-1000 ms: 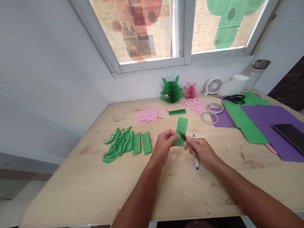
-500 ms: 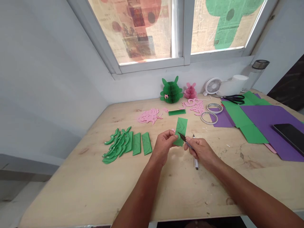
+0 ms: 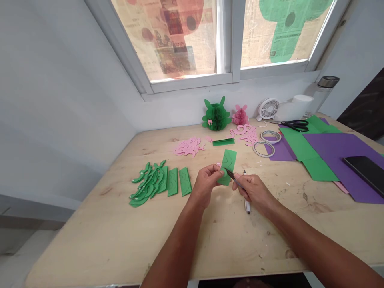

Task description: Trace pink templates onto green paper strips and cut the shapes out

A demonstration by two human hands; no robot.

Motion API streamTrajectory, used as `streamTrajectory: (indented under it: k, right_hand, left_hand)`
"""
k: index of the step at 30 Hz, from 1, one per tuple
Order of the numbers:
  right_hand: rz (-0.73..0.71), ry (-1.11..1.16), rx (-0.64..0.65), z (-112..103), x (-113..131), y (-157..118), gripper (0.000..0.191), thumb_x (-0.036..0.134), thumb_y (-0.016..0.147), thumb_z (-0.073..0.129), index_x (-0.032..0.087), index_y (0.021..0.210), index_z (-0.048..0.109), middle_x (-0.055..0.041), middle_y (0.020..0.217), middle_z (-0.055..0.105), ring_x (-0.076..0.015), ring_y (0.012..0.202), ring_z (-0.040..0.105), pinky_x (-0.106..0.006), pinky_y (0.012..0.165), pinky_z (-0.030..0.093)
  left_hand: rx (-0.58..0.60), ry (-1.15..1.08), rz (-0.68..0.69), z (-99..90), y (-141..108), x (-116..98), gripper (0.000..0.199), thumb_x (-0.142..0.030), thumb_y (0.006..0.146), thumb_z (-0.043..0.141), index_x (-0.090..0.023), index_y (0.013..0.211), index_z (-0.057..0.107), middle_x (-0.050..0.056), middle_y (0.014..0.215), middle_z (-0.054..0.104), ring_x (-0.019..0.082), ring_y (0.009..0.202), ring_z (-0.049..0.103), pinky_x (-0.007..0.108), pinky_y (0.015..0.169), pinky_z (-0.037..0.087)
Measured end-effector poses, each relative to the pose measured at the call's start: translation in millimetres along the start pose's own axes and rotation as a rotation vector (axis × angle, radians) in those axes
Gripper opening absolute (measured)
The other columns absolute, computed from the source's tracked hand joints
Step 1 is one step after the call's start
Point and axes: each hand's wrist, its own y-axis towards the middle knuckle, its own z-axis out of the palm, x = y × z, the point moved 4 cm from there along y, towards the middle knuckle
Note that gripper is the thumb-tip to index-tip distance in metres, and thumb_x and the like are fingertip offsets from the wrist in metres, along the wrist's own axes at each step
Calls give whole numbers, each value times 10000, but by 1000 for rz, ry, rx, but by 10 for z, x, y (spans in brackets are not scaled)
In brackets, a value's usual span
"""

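Between the thumb and fingers of my left hand point(image 3: 209, 180) is a green paper strip point(image 3: 229, 159) with a curved line drawn on it. My right hand point(image 3: 252, 189) is closed round a small pair of scissors point(image 3: 232, 176), whose dark blades lie against the strip near my left thumb. Most of the handles are hidden in my fingers. A white marker point(image 3: 247, 205) lies on the table under my right hand. To the left lie two green paper pieces point(image 3: 185, 182) with drawn curves, beside a pile of cut green curved shapes point(image 3: 147, 186).
Pink paper cutouts point(image 3: 189, 147), a folded green paper point(image 3: 223, 142) and tape rolls point(image 3: 264, 149) lie farther back. Green and pink paper figures point(image 3: 217, 117) stand by the wall with a small fan point(image 3: 269, 108). Black scissors point(image 3: 297, 125), coloured sheets point(image 3: 342, 148) and a phone point(image 3: 366, 172) are right.
The green strip has tilted and shifted very slightly in my left hand. Both hands stay in nearly the same place, with the scissors still at the strip.
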Motion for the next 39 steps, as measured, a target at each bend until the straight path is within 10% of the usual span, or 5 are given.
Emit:
streamTrajectory:
  k: [39]
  right_hand:
    - [-24,-102,10,1,9,6,520,621,802,486,150,615,600,69,375,299,-71,381,226,-236,411,164]
  left_hand:
    - [27,16,15,22,5,-23,190,-282,640,642,-169,586,499,-9,567,578,168,609,630,275,611,467]
